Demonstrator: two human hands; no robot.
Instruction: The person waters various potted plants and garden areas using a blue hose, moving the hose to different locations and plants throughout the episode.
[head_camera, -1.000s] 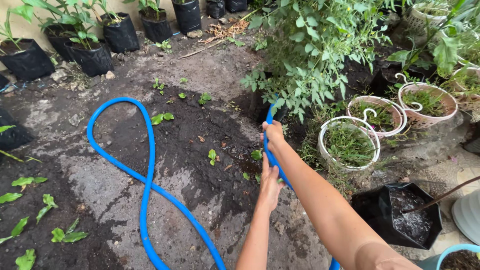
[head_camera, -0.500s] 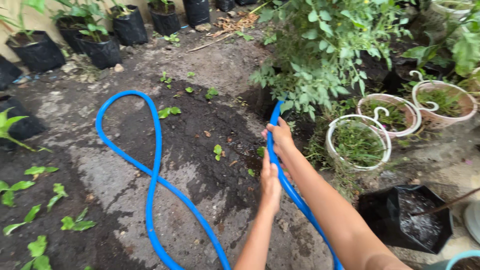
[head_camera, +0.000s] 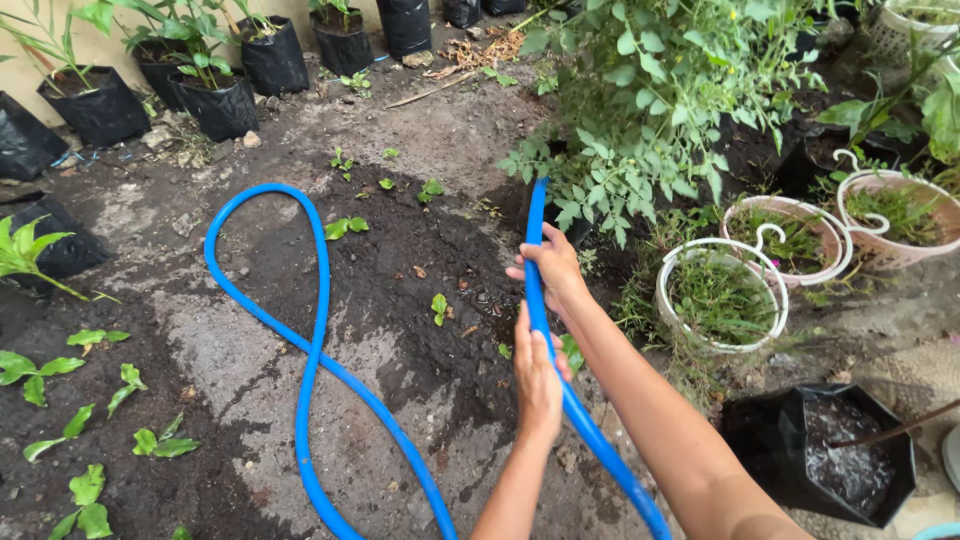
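A blue garden hose lies looped in a figure eight on wet, muddy ground and rises toward me at the centre. My right hand grips the hose near its free end, which points up toward a leafy bush. Lower down, my left hand is closed around the same hose. Both forearms reach in from the bottom edge.
Black grow bags with plants line the back wall. White and pink hanging baskets of grass sit to the right. A black bag of wet soil stands at lower right. Small green seedlings dot the dark soil at left.
Both hands have shifted slightly left and the hose end has lifted higher toward the bush. The view has tilted down a little.
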